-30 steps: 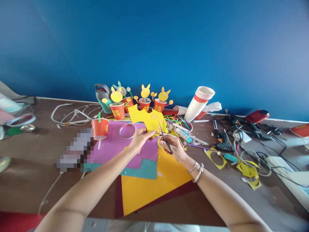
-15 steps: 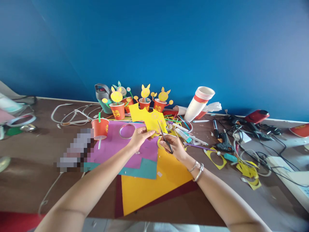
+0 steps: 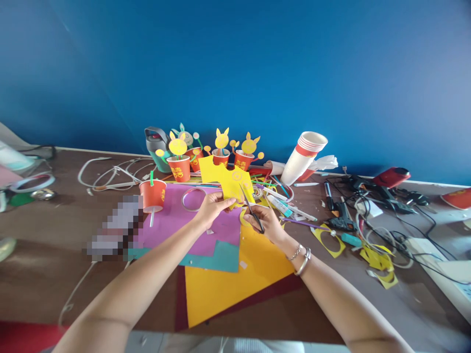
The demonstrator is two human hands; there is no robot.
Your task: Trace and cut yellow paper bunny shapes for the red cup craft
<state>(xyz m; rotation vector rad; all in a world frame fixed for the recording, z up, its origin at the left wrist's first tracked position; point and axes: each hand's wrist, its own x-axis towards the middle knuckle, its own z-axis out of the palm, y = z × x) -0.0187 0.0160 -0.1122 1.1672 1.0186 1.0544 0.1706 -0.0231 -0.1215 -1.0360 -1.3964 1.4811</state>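
Observation:
Between the thumb and fingers of my left hand (image 3: 215, 207) is a yellow sheet of paper (image 3: 231, 185) with curved pieces cut out of its edge and small circles drawn on it. My right hand (image 3: 268, 221) has its fingers in the handles of a pair of scissors (image 3: 253, 214). The blades lie against the right part of the yellow sheet, below a drawn circle. Under both hands are purple paper (image 3: 172, 230), teal paper (image 3: 221, 257) and orange paper (image 3: 224, 294), overlapping on the table. A tape roll (image 3: 194, 200) lies on the purple paper.
Red paper cups (image 3: 178, 169) with rabbit figures stand at the back, near a grey bottle (image 3: 158, 149). A leaning cup stack (image 3: 303, 157), markers (image 3: 294, 212), glue guns (image 3: 344, 218) and cables fill the right. A red cup (image 3: 152, 195) with a straw lies left.
The yellow sheet has turned slightly, its left corner shifting a little to the right. Both hands and the scissors stay in nearly the same place.

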